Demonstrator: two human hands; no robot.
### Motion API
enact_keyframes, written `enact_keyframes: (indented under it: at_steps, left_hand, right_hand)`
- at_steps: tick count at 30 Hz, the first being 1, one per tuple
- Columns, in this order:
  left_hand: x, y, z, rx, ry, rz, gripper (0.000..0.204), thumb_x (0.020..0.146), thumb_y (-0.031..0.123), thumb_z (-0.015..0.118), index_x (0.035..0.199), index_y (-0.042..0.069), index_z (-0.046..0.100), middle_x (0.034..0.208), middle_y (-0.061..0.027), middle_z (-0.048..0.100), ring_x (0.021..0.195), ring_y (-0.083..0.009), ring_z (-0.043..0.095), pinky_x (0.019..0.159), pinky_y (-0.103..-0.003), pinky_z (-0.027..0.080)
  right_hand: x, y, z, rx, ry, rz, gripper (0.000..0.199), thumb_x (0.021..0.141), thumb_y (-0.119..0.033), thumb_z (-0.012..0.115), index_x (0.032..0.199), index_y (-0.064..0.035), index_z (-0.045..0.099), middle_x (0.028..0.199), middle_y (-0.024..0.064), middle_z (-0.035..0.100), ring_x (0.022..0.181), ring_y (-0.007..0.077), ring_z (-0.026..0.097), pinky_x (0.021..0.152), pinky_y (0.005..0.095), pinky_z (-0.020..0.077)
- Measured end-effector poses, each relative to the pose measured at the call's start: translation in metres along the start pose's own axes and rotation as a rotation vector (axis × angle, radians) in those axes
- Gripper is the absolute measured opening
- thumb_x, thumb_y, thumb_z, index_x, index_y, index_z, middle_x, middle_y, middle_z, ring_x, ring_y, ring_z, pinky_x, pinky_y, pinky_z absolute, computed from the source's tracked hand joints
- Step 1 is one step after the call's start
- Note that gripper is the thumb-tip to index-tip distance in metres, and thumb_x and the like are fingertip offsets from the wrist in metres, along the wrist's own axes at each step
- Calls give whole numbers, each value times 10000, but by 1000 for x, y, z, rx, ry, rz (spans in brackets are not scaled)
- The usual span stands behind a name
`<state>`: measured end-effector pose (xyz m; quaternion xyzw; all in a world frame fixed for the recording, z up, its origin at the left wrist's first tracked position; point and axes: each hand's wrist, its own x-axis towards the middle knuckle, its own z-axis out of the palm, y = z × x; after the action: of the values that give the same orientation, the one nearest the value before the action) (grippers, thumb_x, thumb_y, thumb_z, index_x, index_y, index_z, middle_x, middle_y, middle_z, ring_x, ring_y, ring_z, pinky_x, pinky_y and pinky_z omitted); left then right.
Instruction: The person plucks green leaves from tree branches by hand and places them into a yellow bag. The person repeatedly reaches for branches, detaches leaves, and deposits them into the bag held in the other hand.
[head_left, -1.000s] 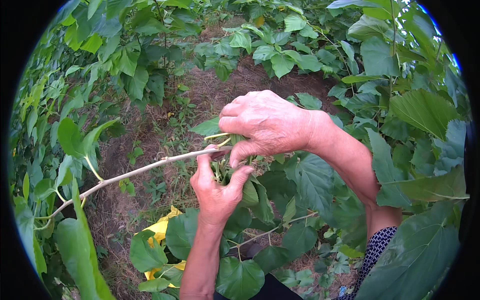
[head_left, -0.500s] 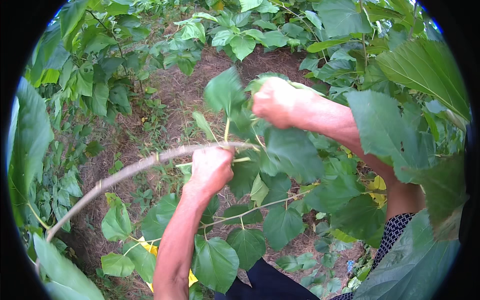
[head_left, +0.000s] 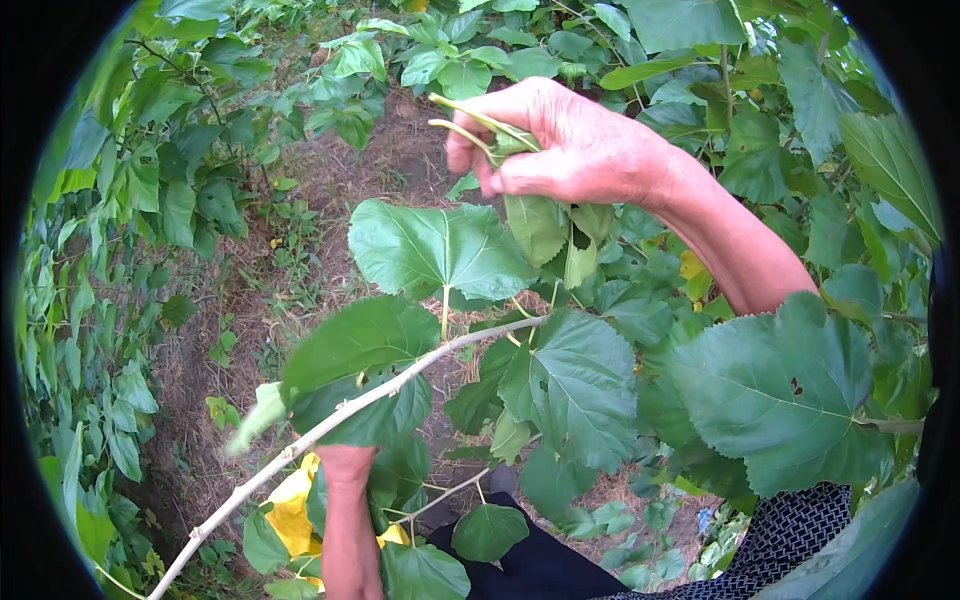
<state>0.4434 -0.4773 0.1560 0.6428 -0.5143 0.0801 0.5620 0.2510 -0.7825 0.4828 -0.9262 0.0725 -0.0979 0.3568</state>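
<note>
My right hand (head_left: 560, 145) is closed around a few picked leaves (head_left: 535, 225), with their pale stalks poking out between thumb and fingers and the blades hanging below the palm. Under it a long pale-brown branch (head_left: 300, 445) slants up from the lower left. Broad green leaves (head_left: 570, 385) still grow near its tip, and another upright leaf (head_left: 440, 250) stands just below my right fingers. Of my left hand (head_left: 347, 462) only the wrist end shows, beneath the branch. A large leaf (head_left: 355, 350) covers its fingers, so their grip is hidden.
Leafy shrubs (head_left: 160, 170) crowd the left and far sides. A big leaf (head_left: 780, 390) hangs close at right, beside my arm. Something yellow (head_left: 292, 508) shows near my left forearm. Dry grass and soil (head_left: 385, 165) lie between the plants.
My right hand has lifted and turned, showing the stalks in its grip. My left hand has left the branch's upper part and dropped lower, behind leaves. The branch now runs straighter.
</note>
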Motion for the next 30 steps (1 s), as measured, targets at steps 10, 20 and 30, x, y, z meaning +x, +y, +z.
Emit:
enact_keyframes:
  at_steps: [10, 20, 30]
  left_hand:
    - [94, 55, -34, -981, 279, -526, 495, 1029, 152, 726, 1470, -33, 599, 1118, -93, 741, 1011, -182, 728, 897, -349, 634]
    - [148, 58, 47, -339, -617, -189, 409, 835, 170, 929, 1179, 11, 774, 1075, -170, 804, 936, -308, 770, 861, -441, 590]
    - [125, 61, 79, -154, -395, 66, 145, 863, 23, 823, 980, 24, 738, 861, -161, 629, 814, -333, 583, 717, -445, 465]
  right_hand:
    - [13, -39, 59, -980, -432, 151, 211, 830, -209, 852, 921, -27, 799, 857, 167, 789, 845, 328, 808, 709, 460, 649]
    - [1, 2, 82, -670, -168, 243, 550, 764, -469, 893, 838, 42, 702, 894, 206, 721, 933, 432, 725, 782, 540, 560]
    - [-73, 0, 155, -961, 57, 202, 320, 819, -115, 765, 1077, -22, 600, 818, 167, 697, 743, 348, 757, 604, 469, 574]
